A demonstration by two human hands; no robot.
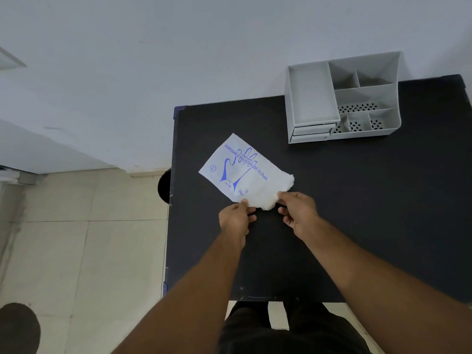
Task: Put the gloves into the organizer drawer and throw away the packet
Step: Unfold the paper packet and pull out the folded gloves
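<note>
Packet (242,172): white, printed in blue "DISPOSABLE POLYETHYLENE GLOVES" with a hand outline; lies tilted on the black table (357,213), at centre, long axis running 10 to 4 o'clock. Near edge ragged and crumpled.

Left hand (235,221): at the packet's 7 o'clock corner, thumb and fingertips pinched closed on the edge.

Right hand (298,213): at the 5 o'clock corner, thumb and forefinger pinched on the torn edge, the other fingers curled under.

Organizer (342,98): grey plastic, at 1 o'clock, well apart from the packet; open compartments, some with perforated floors; two drawers (313,132) stacked at its front left, both closed.

Gloves: not visible outside the packet.
</note>
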